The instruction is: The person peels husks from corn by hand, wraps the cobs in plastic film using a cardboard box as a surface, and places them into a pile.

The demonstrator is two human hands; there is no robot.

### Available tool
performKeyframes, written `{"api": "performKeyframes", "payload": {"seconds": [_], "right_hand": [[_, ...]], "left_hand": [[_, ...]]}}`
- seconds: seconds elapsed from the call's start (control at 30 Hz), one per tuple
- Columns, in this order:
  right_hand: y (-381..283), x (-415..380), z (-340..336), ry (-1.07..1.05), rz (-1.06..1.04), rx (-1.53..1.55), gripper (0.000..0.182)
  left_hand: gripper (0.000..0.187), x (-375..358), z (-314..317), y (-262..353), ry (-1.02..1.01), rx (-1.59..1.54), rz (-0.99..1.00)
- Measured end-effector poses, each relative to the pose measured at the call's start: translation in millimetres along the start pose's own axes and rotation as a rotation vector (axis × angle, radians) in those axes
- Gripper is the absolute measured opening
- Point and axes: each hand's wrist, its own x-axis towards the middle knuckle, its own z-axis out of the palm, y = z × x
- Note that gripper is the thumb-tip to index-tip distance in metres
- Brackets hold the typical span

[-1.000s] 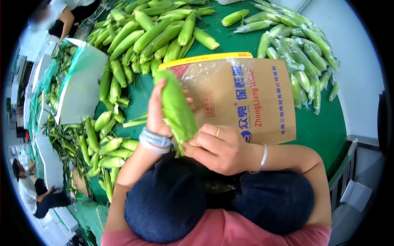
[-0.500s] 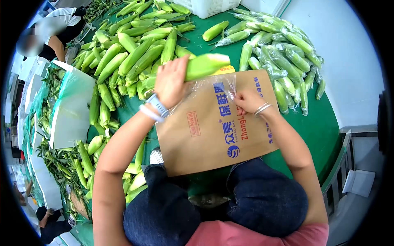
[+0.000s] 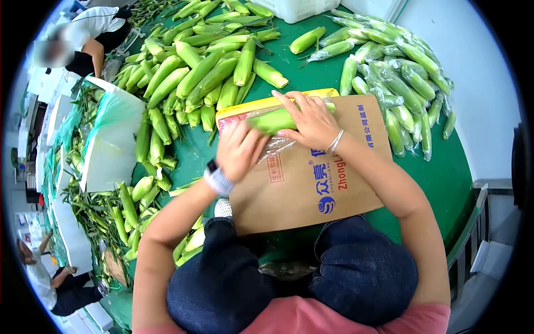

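Observation:
A green ear of corn [image 3: 273, 120] lies across the upper part of a brown printed cardboard sheet [image 3: 278, 206], with clear film under and around it. My left hand [image 3: 238, 146] is on the corn's left end, slightly blurred, its fingers closed around it. At the corn's right part is my right hand [image 3: 314, 119], thumb below and fingers above, gripping it. Behind the corn, a yellow-edged pack [image 3: 328, 93] rests along the top of the cardboard. The cardboard lies just in front of my knees.
A big heap of unwrapped corn [image 3: 194, 78] lies at the upper left, film-wrapped corn [image 3: 397, 83] at the upper right. A white crate [image 3: 297, 8] stands at the top. A white board [image 3: 111, 145] and husks stand left, with two people beyond.
The corn has come down from above onto the film and cardboard. My right hand has moved from the film's edge onto the corn. The yellow-edged pack is more exposed.

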Motion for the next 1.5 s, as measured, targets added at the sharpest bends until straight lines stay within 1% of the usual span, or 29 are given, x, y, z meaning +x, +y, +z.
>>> {"api": "performKeyframes", "payload": {"seconds": [0.07,0.13,0.23,0.3,0.37,0.4,0.43,0.5,0.57,0.6,0.63,0.73,0.77,0.83,0.93,0.97,1.0,1.03,1.07,1.17,1.23,1.27,1.3,1.33,1.37,1.4,1.43,1.47,1.5], "right_hand": [[8,-1,7,-0.013,-0.029,-0.114,0.055],[13,1,11,-0.150,-0.057,-0.275,0.051],[17,2,11,-0.185,0.068,-0.296,0.049],[19,-9,4,-0.208,0.085,-0.299,0.049],[12,-34,1,-0.173,-0.050,-0.313,0.050],[1,-47,-3,-0.218,-0.063,-0.300,0.051],[-16,-61,-8,-0.267,-0.078,-0.283,0.052],[-54,-88,-17,-0.374,-0.092,-0.144,0.054],[-87,-108,-24,-0.439,-0.120,-0.071,0.055],[-95,-106,-31,-0.593,-0.037,0.035,0.050],[-92,-102,-28,-0.595,-0.031,0.033,0.050],[-65,-75,-13,-0.332,-0.077,-0.057,0.032],[-47,-61,1,-0.301,-0.010,-0.162,0.030],[-13,-19,17,-0.267,0.134,-0.349,0.025],[47,28,27,-0.245,0.293,-0.522,0.025],[60,41,18,-0.239,0.296,-0.525,0.025],[69,51,6,-0.392,0.388,-0.434,0.027],[73,52,-2,-0.549,0.481,-0.335,0.029],[73,52,-2,-0.548,0.491,-0.334,0.029],[72,54,-8,-0.693,0.623,-0.244,0.026],[71,47,-1,-0.654,0.597,-0.308,0.029],[91,37,13,-0.596,0.477,-0.333,0.028],[96,25,12,-0.555,0.437,-0.288,0.028],[99,12,19,-0.360,0.427,-0.137,0.029],[89,19,3,-0.627,0.524,-0.019,0.032],[113,0,25,-0.460,0.374,-0.046,0.036],[104,-2,14,-0.478,0.346,-0.026,0.028],[113,-20,18,-0.346,0.165,0.006,0.019],[111,-25,14,-0.393,0.263,0.065,0.019]], "left_hand": [[0.031,-25,-4,-1,0.038,0.108,0.057],[0.031,-47,3,-3,-0.090,0.209,-0.293],[0.017,-52,4,-30,-0.379,0.400,-0.029],[0.013,-66,-21,-26,-0.570,0.467,-0.107],[0.007,-77,-58,-20,-0.618,0.376,-0.202],[0.014,-67,-81,-10,-0.761,0.195,-0.425],[0.014,-60,-97,-6,-0.770,0.190,-0.426],[0.024,-56,-115,-4,-0.678,-0.945,-0.438],[0.029,-57,-92,19,-0.813,-1.214,-0.415],[0.027,-62,-70,32,-0.805,-1.117,-0.258],[0.027,-52,-62,48,-0.814,-0.838,-0.078],[0.030,-37,-31,83,-0.704,-0.171,-0.018],[0.030,-28,-24,96,-0.702,-0.170,-0.010],[0.052,-8,-13,118,-0.328,0.155,0.146],[0.092,11,48,95,-0.200,0.378,0.034],[0.099,27,60,78,-0.265,0.337,-0.025],[0.092,58,41,69,-0.571,0.114,-0.198],[0.084,70,48,50,-0.522,0.037,-0.192],[0.074,76,51,38,-0.389,0.034,-0.116],[0.064,83,60,20,-0.477,-0.146,-0.053],[0.056,58,45,42,-0.755,-0.125,0.109],[0.051,36,38,56,-0.840,-0.186,0.237],[0.050,31,19,65,-1.112,-0.289,0.453],[0.049,23,-4,70,-1.374,-0.398,0.614],[0.047,-18,16,67,-1.466,-0.540,0.804],[0.050,-36,21,65,-1.731,-0.626,0.771],[0.054,-39,6,49,-1.613,-0.639,0.638],[0.058,-52,-5,25,-1.557,-0.985,0.320],[0.066,-54,-16,9,-1.556,-1.153,0.153]]}}
